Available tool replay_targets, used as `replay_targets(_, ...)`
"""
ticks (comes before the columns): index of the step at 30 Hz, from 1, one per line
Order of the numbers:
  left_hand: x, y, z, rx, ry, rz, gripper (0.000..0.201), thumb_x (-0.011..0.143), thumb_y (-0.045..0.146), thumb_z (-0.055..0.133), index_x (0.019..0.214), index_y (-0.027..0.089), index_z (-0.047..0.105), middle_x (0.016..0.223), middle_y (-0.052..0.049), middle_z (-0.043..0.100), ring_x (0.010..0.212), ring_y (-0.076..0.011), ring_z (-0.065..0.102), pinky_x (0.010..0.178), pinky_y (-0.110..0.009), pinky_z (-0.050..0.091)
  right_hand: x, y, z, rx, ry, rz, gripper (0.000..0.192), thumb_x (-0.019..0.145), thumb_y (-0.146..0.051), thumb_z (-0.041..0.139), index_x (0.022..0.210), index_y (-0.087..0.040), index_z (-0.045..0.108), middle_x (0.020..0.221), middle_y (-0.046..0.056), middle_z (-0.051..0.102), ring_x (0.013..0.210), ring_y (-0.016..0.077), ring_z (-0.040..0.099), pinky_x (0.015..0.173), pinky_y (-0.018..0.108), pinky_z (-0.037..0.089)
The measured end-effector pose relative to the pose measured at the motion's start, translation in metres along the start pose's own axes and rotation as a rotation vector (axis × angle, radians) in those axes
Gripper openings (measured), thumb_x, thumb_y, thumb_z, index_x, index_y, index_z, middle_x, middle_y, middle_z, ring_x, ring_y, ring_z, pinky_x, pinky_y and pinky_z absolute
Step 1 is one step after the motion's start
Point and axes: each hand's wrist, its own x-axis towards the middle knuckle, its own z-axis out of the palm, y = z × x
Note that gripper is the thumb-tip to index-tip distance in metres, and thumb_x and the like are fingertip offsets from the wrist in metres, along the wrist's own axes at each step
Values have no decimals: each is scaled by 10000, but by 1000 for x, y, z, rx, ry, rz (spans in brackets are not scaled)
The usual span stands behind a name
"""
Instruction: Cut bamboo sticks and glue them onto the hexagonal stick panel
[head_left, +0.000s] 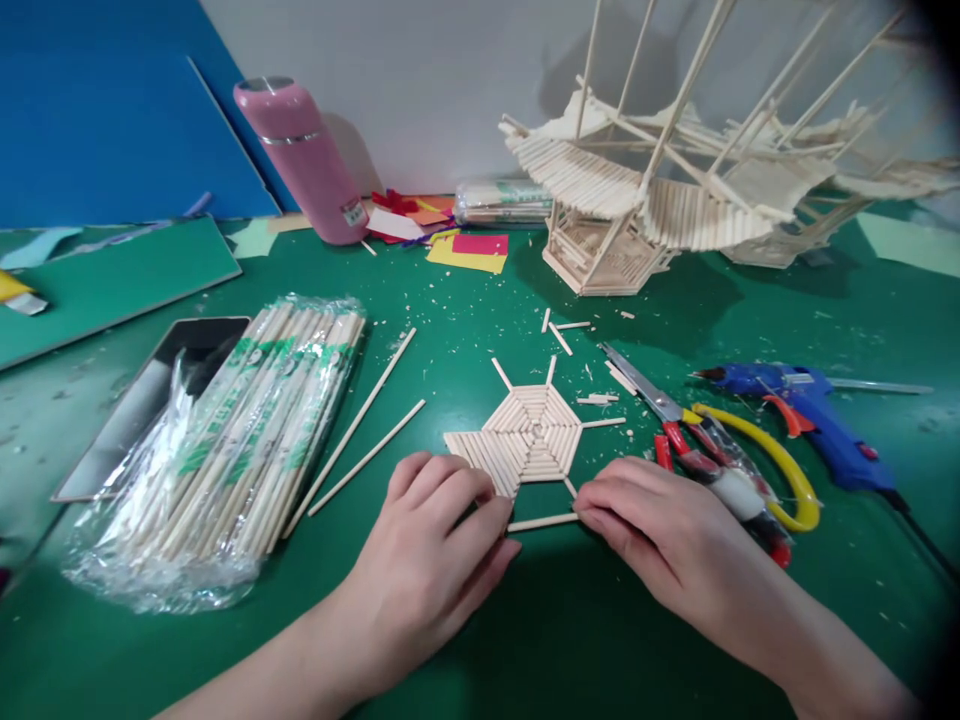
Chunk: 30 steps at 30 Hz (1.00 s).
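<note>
— Right hand point(660, 525) doing what?
— Pinching one end of a short stick point(541, 522); left hand point(442, 540) curls on its other end.
— And the hexagon panel point(525, 436)?
— Just beyond both hands' fingertips, flat on the green mat point(480, 300).

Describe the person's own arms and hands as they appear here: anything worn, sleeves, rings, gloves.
Both the left hand and the right hand are bare, with no gloves. No rings, watch or bracelet show on the fingers or wrists. Both forearms are uncovered as far as the bottom edge of the picture, so no sleeve is in view. The fingernails that show look short and unpainted.
</note>
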Motion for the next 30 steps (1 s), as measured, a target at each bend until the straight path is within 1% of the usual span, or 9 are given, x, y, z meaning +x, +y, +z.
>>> replay_targets(6, 1, -1, 4, 31, 32, 51, 104, 821, 145, 516, 859, 198, 597, 829, -25, 596, 815, -179, 491, 763, -376, 357, -1, 2, 1, 0, -36, 13, 172, 909, -208, 398, 902, -221, 569, 840, 3, 556, 758, 129, 495, 642, 269, 378)
replay_targets(12, 0, -2, 2, -55, -15, 52, 122, 816, 110, 514, 881, 178, 592, 848, -47, 568, 834, -174, 483, 730, -314, 435, 0, 1, 3, -14, -40, 28, 205, 904, -194, 393, 914, -221, 596, 845, 13, 539, 748, 126, 496, 628, 269, 384)
replay_targets(15, 1, -2, 4, -38, 14, 64, 110, 817, 113, 511, 843, 172, 600, 813, -48, 563, 811, -178, 485, 695, -308, 455, 1, 0, 4, -13, -31, 29, 202, 898, -198, 406, 884, -224, 606, 850, 12, 543, 741, 124, 505, 625, 267, 395)
replay_targets(18, 1, -3, 6, -13, 23, 77, 107, 814, 113, 514, 833, 172, 601, 813, -50, 566, 809, -187, 484, 682, -320, 460, 0, 1, 1, 70, 50, 23, 192, 891, -185, 424, 958, -234, 597, 881, 6, 565, 773, 113, 534, 663, 242, 424)
replay_targets(20, 0, -4, 6, -19, 7, 81, 113, 809, 105, 520, 856, 172, 598, 841, -54, 567, 828, -189, 482, 702, -327, 459, -1, 2, -2, 112, 183, 47, 212, 885, -172, 435, 1035, -233, 573, 877, 0, 585, 782, 101, 551, 679, 215, 437)
replay_targets(23, -1, -4, 5, -38, -17, 71, 128, 802, 97, 527, 882, 172, 594, 864, -57, 566, 851, -191, 481, 728, -333, 455, -3, 5, -5, 105, 360, 123, 212, 876, -180, 457, 1051, -236, 564, 818, -17, 602, 720, 89, 562, 631, 191, 445)
replay_targets(25, -1, -4, 3, -47, -32, 62, 144, 800, 99, 529, 906, 177, 590, 873, -55, 570, 860, -191, 486, 740, -334, 452, -4, 6, -6, 91, 389, 142, 199, 871, -188, 469, 1036, -238, 568, 822, -17, 608, 712, 92, 567, 619, 196, 448)
replay_targets(27, -1, -2, 0, -53, -38, 51, 167, 794, 113, 539, 941, 182, 578, 880, -52, 578, 858, -188, 495, 750, -336, 449, -3, 5, -5, 66, 380, 114, 187, 859, -181, 486, 1017, -226, 572, 863, 0, 612, 759, 111, 571, 651, 219, 453)
replay_targets(30, 0, 1, -4, -82, 26, 34, 217, 761, 109, 543, 966, 179, 556, 883, -56, 585, 843, -189, 508, 764, -363, 441, 0, 1, -2, 13, 324, 19, 164, 838, -164, 505, 977, -198, 584, 894, 33, 598, 818, 148, 554, 705, 269, 448)
